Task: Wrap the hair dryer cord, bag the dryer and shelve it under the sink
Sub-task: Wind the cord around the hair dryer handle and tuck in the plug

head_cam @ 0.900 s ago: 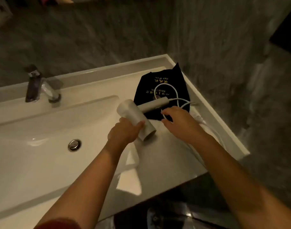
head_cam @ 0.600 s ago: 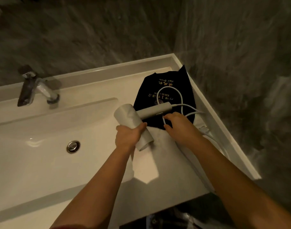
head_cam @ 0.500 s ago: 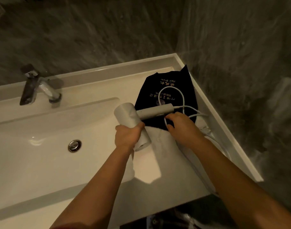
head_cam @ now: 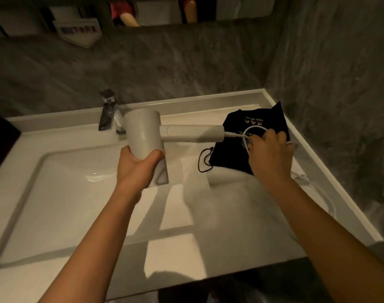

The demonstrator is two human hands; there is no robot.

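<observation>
Dim bathroom, white worktop (head_cam: 241,215) | left hand (head_cam: 138,169) grip clasps hair dryer (head_cam: 145,136) barrel above basin | right hand (head_cam: 270,156) grip pinches cord (head_cam: 255,129) loop at handle end | black bag (head_cam: 232,136) flat, empty | wrapping barely begun; bagging, shelving left

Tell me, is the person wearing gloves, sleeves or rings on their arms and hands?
No gloves: the left hand and right hand are bare. Both forearms are uncovered up to the picture's bottom edge, with no sleeve, watch or bracelet showing. No ring can be seen, though the picture is dim and a little blurry.
</observation>
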